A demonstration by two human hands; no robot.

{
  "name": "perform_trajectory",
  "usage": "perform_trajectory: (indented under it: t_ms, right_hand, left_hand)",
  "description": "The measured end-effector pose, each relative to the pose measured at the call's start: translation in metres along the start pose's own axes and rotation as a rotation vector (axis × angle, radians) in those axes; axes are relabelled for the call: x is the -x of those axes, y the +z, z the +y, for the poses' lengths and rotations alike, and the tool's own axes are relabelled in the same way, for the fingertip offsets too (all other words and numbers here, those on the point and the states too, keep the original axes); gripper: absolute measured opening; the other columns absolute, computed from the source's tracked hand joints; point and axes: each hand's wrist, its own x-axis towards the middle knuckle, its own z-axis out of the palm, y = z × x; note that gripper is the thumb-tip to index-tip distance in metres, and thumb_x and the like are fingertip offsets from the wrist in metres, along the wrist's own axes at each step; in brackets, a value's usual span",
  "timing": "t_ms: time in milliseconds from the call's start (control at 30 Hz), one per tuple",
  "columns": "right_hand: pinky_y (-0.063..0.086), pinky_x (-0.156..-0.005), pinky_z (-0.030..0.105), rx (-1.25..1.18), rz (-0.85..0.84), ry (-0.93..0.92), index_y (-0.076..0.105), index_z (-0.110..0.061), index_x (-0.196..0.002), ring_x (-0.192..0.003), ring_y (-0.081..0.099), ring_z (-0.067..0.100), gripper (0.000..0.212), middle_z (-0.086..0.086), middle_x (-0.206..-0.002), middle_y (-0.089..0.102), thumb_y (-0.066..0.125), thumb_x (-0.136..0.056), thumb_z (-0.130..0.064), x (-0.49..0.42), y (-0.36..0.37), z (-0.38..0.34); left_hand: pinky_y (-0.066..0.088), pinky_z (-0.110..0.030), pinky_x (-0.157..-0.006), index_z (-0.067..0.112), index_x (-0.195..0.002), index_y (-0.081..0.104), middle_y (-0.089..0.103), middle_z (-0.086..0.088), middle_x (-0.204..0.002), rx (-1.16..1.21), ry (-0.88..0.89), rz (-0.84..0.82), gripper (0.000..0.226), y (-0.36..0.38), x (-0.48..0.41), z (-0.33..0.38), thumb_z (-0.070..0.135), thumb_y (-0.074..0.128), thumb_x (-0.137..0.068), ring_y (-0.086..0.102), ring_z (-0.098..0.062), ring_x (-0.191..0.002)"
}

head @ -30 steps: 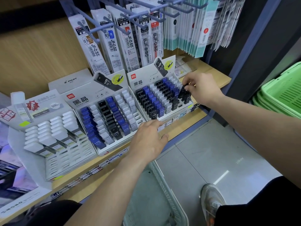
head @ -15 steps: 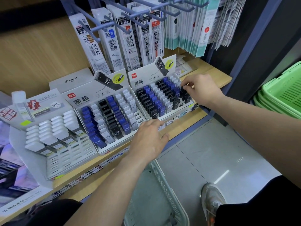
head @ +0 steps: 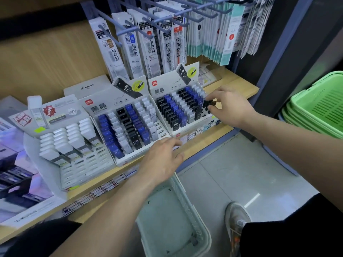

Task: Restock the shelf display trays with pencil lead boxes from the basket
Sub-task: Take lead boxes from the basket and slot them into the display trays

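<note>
One wooden shelf (head: 239, 84), three trays side by side on it: left tray (head: 61, 112) with white boxes, middle tray (head: 104, 106) and right tray (head: 165, 84) with blue/black/white rows. Pale basket (head: 185, 197) on floor below shelf edge, contents unclear. Left hand (head: 163, 156) over shelf front edge by middle tray corner, fingers relaxed, empty. Right hand (head: 232, 106) pinches black lead boxes (head: 210, 103) at right tray's rightmost column.
</note>
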Motion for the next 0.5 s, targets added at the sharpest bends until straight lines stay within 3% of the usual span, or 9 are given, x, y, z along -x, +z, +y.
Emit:
perform_trajectory:
  t_ms: [167,267,333,500]
  right_hand:
    - [0.047,-0.079,0.032,-0.129,-0.183,0.014,0.068,-0.02,-0.109,-0.09,0.058,0.016,0.017,-0.004,-0.106,0.058,0.062,-0.095,-0.025,0.071,0.026,-0.023]
    - [0.038,-0.072,0.021,-0.189,-0.307,0.105,0.069,-0.015,-0.109,-0.083,0.06,0.016,0.018,-0.001,-0.105,0.063,0.064,-0.094,-0.023,0.131,0.078,-0.026]
    - [0.036,-0.074,0.019,-0.224,-0.4,0.193,0.068,-0.014,-0.116,-0.086,0.061,0.019,0.024,0.001,-0.11,0.064,0.064,-0.095,-0.026,0.172,0.118,-0.024]
    - [0.044,-0.088,0.029,-0.237,-0.565,0.359,0.058,-0.017,-0.13,-0.101,0.062,0.023,0.038,0.002,-0.116,0.064,0.054,-0.099,-0.038,0.249,0.196,-0.018]
  left_hand:
    - [0.043,-0.024,-0.097,0.026,-0.129,0.058,0.061,0.008,-0.131,-0.058,-0.023,-0.132,0.034,0.013,0.047,-0.035,0.037,0.059,-0.097,0.057,-0.012,-0.118]
    - [0.048,-0.029,-0.094,0.02,-0.121,0.062,0.065,0.004,-0.12,-0.074,-0.074,-0.226,0.03,0.035,0.075,-0.061,0.033,0.063,-0.094,0.061,-0.016,-0.111]
    - [0.049,-0.034,-0.095,0.019,-0.122,0.062,0.066,0.003,-0.118,-0.074,-0.101,-0.293,0.032,0.057,0.091,-0.076,0.032,0.065,-0.093,0.062,-0.017,-0.109]
    - [0.049,-0.036,-0.096,0.018,-0.126,0.06,0.063,0.0,-0.121,-0.017,-0.185,-0.442,0.035,0.124,0.113,-0.096,0.034,0.063,-0.094,0.059,-0.019,-0.111]
